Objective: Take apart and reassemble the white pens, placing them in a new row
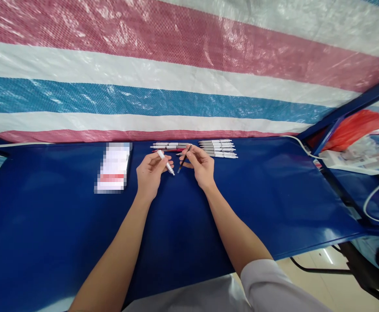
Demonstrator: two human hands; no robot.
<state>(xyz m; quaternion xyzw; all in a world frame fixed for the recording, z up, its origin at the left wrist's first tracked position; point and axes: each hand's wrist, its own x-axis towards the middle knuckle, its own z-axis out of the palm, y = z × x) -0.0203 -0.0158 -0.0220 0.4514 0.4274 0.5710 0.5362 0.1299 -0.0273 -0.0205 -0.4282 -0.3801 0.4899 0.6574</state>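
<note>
My left hand [150,173] is closed around a white pen barrel [166,162], its tip pointing right and down. My right hand [201,165] pinches a thin dark pen refill [184,159], held slanted toward the barrel's tip; the two ends are a little apart. Both hands hover over the blue table [46,225]. Just behind them lie two groups of white pens, one row behind my left hand [170,146] and a neat stack of several behind my right hand [218,148].
A small white box with a red band [114,167] lies left of my hands. A striped red, white and blue tarp [176,86] hangs behind the table. At the right are a white cable [298,143], a red bag [354,126] and clutter on another surface.
</note>
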